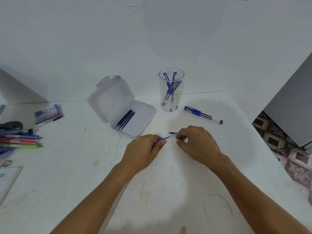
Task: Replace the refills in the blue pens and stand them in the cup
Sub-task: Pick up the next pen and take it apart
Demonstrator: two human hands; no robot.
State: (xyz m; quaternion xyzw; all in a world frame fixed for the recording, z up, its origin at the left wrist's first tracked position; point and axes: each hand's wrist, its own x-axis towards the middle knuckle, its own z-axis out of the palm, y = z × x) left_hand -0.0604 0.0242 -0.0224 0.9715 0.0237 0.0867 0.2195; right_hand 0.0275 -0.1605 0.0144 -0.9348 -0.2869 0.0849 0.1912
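Pens [170, 88] aslant in clear cylindrical cup [171, 108]

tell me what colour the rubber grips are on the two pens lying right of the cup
Blue, on both pens, with clear barrels. The head view shows it.

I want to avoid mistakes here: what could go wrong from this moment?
The thin refill tip sticking out of the pen in the left hand may bend if forced. The small blue piece at the right hand could slip away. The two pens lying loose near the table edge might roll off.
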